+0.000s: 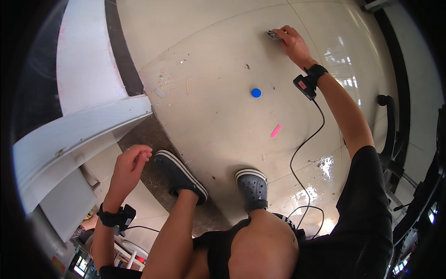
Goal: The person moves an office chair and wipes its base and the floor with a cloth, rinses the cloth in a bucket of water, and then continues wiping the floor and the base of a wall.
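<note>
In my right hand (292,43), at the far side of the floor, is a small crumpled grey-and-white thing (273,35), pinched at the fingertips close to the tiles; I cannot tell its kind. My left hand (129,167) hangs near the white panel's edge, fingers loosely curled, with nothing visible in it. On the tiled floor (223,69) between lie a round blue cap (256,92) and a flat pink strip (275,131). Clear plastic strips (189,86) and scattered crumbs of debris are farther left, by the panel's corner.
A white panel with a raised edge (87,120) juts in from the left. My dark clogs (251,186) stand on the floor. From the device on my right wrist a black cable (296,153) trails down. A black chair leg (388,129) is at the right.
</note>
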The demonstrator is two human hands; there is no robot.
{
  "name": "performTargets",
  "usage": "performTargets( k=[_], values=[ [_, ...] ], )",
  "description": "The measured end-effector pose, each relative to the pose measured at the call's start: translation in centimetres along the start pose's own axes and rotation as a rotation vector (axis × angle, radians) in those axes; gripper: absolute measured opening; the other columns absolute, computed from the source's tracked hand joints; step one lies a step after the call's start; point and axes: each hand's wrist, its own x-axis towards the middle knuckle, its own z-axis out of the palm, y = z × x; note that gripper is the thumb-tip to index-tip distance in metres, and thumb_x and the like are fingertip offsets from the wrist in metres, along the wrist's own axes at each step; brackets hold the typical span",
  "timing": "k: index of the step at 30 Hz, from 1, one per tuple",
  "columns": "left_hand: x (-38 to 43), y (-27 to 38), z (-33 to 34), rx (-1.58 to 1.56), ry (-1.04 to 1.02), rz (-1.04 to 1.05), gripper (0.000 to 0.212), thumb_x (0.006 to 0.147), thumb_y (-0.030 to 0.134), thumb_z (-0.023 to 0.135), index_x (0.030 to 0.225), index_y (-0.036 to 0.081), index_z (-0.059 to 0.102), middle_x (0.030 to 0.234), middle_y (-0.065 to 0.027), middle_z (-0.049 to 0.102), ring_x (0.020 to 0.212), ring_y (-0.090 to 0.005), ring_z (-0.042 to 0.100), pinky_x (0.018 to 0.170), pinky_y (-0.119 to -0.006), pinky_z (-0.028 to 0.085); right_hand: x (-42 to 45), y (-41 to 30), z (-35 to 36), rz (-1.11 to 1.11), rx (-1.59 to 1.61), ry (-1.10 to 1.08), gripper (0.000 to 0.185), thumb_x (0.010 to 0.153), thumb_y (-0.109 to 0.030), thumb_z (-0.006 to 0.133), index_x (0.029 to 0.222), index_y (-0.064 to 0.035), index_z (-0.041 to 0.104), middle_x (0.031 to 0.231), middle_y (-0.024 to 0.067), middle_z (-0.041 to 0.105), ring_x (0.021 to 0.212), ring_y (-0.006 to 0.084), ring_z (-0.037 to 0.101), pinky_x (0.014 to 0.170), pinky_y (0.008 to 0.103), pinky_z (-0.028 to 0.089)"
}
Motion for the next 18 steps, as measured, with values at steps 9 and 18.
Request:
performTargets(
  k=[9,18],
  values=[
    [2.2,-3.2,2.0,-0.121,-0.141,-0.066,0.014,0.098,0.005,0.051,0.106,0.000,0.062,0.091,-0.0093,0.067,0.083,-0.0158,0.065,0.073,-0.026,0.051,-16.2,-8.7,-1.8,-0.143,0.261,-0.288,0.057,0.065,0.011,0.057,0.120,-0.0035,0.061,0.108,0.0123,0.057,0.095,0.0319,0.055,0.082,0.0397,0.048],
    [2.1,-3.0,2.9,-0.078,-0.208,0.019,0.015,0.098,0.006,0.050,0.104,-0.002,0.062,0.091,-0.0117,0.066,0.082,-0.0187,0.066,0.071,-0.028,0.052,-17.0,-9.9,-2.7,0.198,0.204,-0.079,0.052,0.069,0.018,0.053,0.119,0.0004,0.057,0.109,0.0167,0.055,0.098,0.0345,0.054,0.086,0.0403,0.047]
  ],
)
